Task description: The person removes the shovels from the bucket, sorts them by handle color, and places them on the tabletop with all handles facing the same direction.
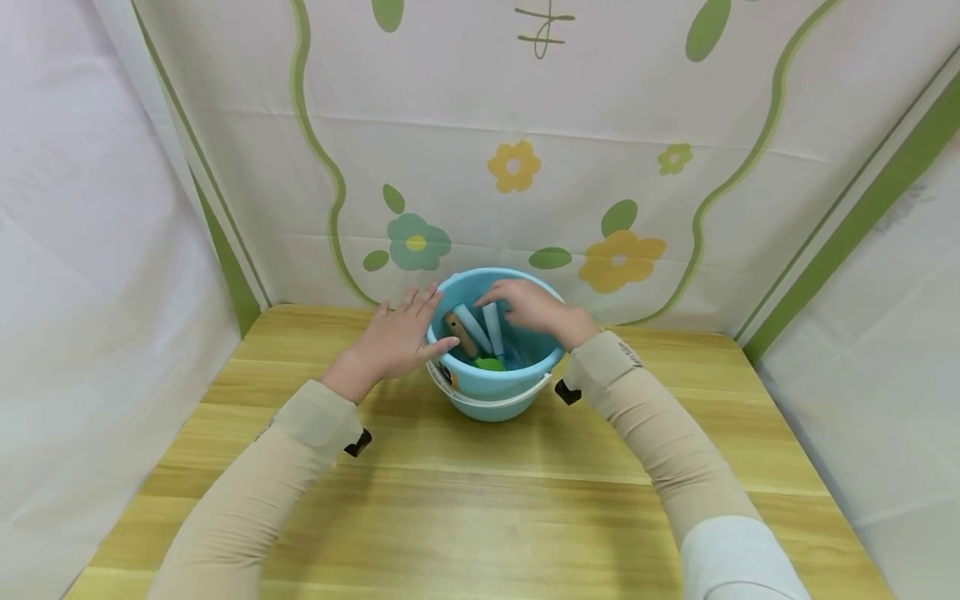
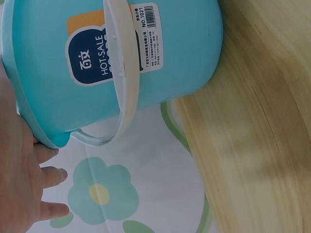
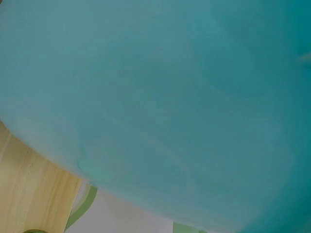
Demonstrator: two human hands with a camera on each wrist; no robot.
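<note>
Now we press our left hand (image 1: 393, 340), fingers straight, against the outside of the blue bucket (image 1: 491, 392) standing on the bench (image 1: 480, 492) by the back curtain. Our right hand (image 1: 536, 310) reaches over the rim among the tool handles (image 1: 474, 329) inside (whether it grips one, we cannot tell).

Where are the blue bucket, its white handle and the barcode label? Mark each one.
blue bucket (image 1: 487, 398), head view, front outer wall.
white handle (image 2: 127, 87), left wrist view, middle of the band.
barcode label (image 2: 150, 36), left wrist view, centre of the sticker.
</note>
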